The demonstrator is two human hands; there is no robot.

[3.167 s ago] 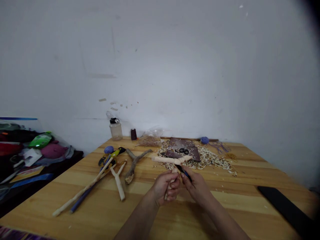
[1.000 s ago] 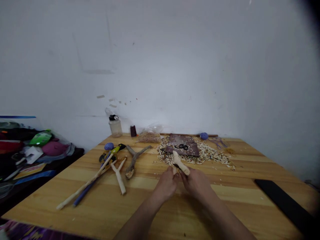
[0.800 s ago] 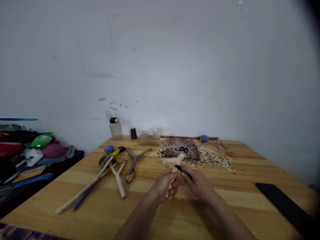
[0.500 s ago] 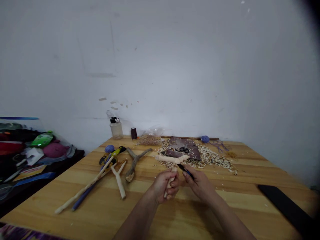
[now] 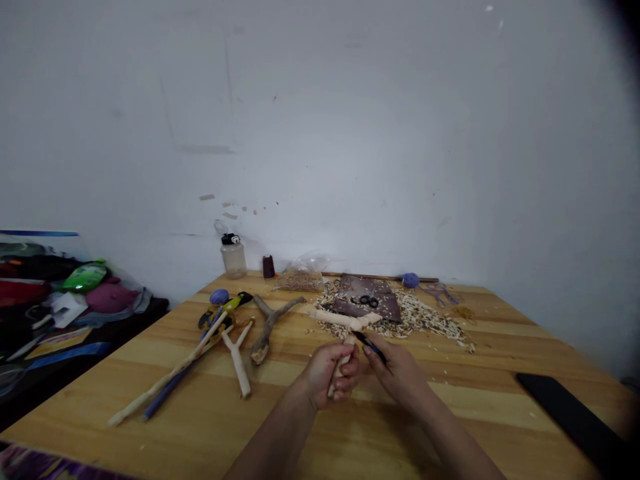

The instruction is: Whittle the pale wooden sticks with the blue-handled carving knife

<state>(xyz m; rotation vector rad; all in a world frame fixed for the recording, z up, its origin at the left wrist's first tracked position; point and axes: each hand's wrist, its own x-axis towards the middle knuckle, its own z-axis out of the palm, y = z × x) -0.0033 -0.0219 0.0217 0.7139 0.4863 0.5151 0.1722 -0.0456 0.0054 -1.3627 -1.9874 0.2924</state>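
Observation:
My left hand [image 5: 330, 377] is shut around the stem of a peeled, pale wooden Y-shaped fork [image 5: 340, 320], whose two arms spread sideways above my fingers. My right hand [image 5: 397, 373] grips a small carving knife with a dark blue and black handle [image 5: 370, 347]. The knife's tip sits close to the crotch of the fork. Its blade is too small and dark to make out clearly. Both hands are over the near middle of a wooden table [image 5: 440, 427].
Wood shavings [image 5: 425, 320] surround a brown leather sheet [image 5: 367, 308] bearing scissors [image 5: 369, 301]. To the left lie a bark-covered forked branch [image 5: 265, 333], a peeled fork [image 5: 237, 365] and long sticks [image 5: 170, 373]. A bottle [image 5: 233, 260] and thread spool [image 5: 269, 267] stand behind; a black strip [image 5: 565, 413] lies right.
About a second ago, the fork lay lengthwise across my fingers. It now stands stem-down in my left hand, arms sideways, with the knife showing in my right hand. The last half second shows little movement.

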